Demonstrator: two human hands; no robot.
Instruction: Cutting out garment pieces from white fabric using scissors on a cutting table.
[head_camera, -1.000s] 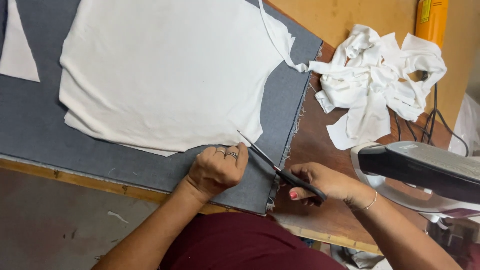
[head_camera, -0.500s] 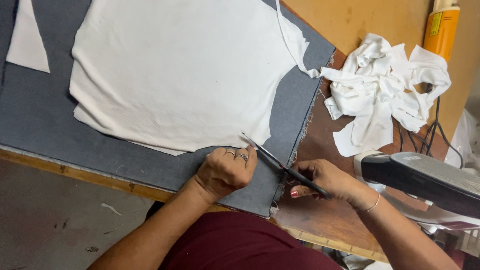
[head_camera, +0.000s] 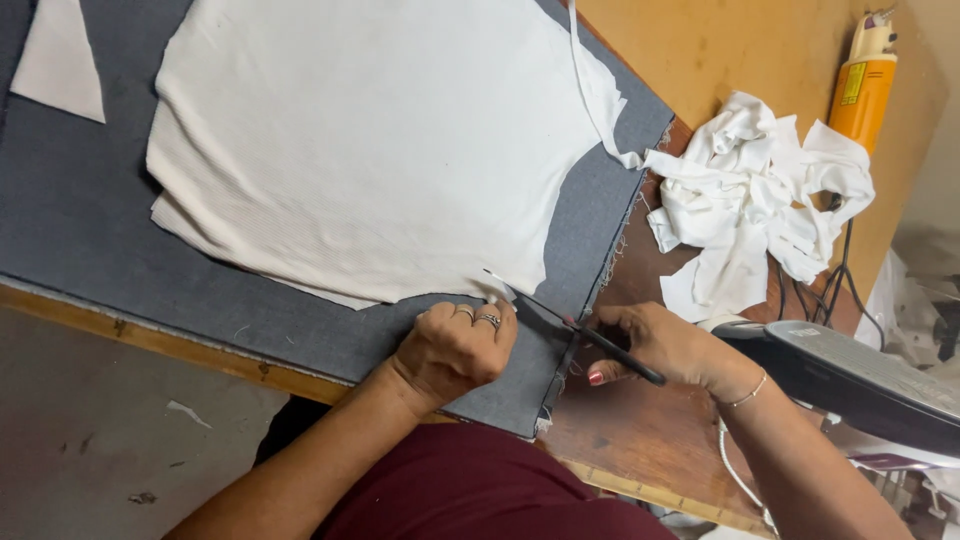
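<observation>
Two hands were at work on the near edge of the cream knit fabric, which lay flat on a grey cloth cover over the table. The left hand rested just beside the cut line, its fingers curled together and pressing on the grey cover at the fabric's lower edge. The right hand gripped the black scissors, fingers closed through the handles, the blades pointing into the fabric edge. Risk noted: the blade tips lay very close to the left knuckles, so a hasty stroke could nick them. The fabric appeared layered; unpinned layers could slip and leave an uneven edge. The blades might also catch the grey cover beneath. A pile of white offcuts and an iron sat near the right forearm; the elbow could knock the iron.
</observation>
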